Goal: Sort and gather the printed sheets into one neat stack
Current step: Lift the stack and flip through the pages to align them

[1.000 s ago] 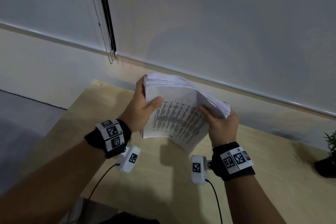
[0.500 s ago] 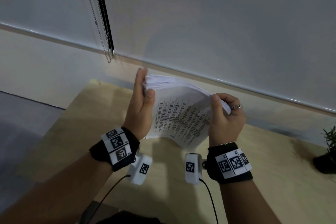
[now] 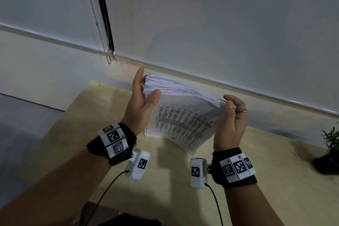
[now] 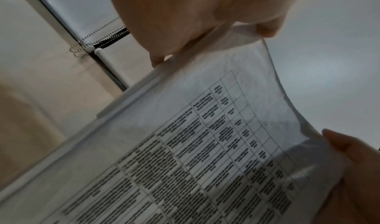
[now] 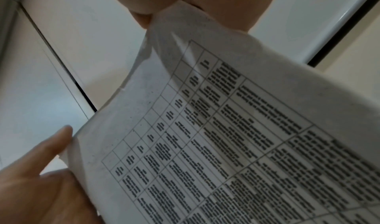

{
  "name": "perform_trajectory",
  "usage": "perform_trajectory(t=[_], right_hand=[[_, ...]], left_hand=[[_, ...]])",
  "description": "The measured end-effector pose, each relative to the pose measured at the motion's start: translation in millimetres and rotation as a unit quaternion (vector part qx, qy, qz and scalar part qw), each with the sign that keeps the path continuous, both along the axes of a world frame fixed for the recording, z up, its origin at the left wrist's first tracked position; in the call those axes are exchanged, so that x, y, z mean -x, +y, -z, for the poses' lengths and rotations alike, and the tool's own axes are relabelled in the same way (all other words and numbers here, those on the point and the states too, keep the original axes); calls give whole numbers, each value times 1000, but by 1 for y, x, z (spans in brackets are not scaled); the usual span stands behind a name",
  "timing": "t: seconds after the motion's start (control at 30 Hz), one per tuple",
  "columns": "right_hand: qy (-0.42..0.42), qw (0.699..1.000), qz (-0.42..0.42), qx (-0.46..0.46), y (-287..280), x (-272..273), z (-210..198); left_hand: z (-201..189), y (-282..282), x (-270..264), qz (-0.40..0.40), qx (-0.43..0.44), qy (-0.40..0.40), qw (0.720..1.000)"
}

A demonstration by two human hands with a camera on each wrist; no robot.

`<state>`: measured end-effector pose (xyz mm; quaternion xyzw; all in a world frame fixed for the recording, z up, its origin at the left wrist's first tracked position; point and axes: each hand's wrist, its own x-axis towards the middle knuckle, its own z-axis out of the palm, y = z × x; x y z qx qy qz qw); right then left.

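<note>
Office: wooden desk, roller blind, potted plant.

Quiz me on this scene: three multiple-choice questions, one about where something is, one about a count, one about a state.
1. Where is the bundle of white printed paper sheets?
A. flat on the table
B. held above the pale wooden table
C. on the floor

2. How many hands hold it?
A. none
B. one
C. two

3. How do the sheets' top edges lie?
A. flush
B. fanned and uneven
C. stapled shut

Answers: 1 B, its lower corner hangs clear over the tabletop. 2 C, the left hand pinches one side and the right hand the other. 3 B, the edges spread apart between the hands.
</note>
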<state>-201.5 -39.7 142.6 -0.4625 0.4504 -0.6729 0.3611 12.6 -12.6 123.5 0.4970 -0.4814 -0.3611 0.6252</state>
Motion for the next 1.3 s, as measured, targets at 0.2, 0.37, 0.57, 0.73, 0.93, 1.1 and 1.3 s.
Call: perform_trajectory(t=[0.2,0.37,0.57,0.73,0.93,1.1,1.3], right_hand=[[9,1000,5,11,0,-1,-1],[48,997,-55,-17,7,3,5],[66,994,-59,-62,-1,8,21],[72,993,-48,-77,4,12,34],[131,985,-67,-94,3,12,34],[390,917,-61,49,-11,11,-14],[480,868,-54,120,-17,-15,-34]], left_hand=[[-18,-11,16,-125,47,-9,991],[-20,-18,15,-127,32,-15,991],[-12,-16,-4,-26,-14,-67,997],[-10,-11,-5,-2,-7,-28,1000],[-6,-9,-16,-18,-51,-95,994],[-48,-12,-20,-100,61,-341,933],[-68,-26,-8,70,61,-373,923]])
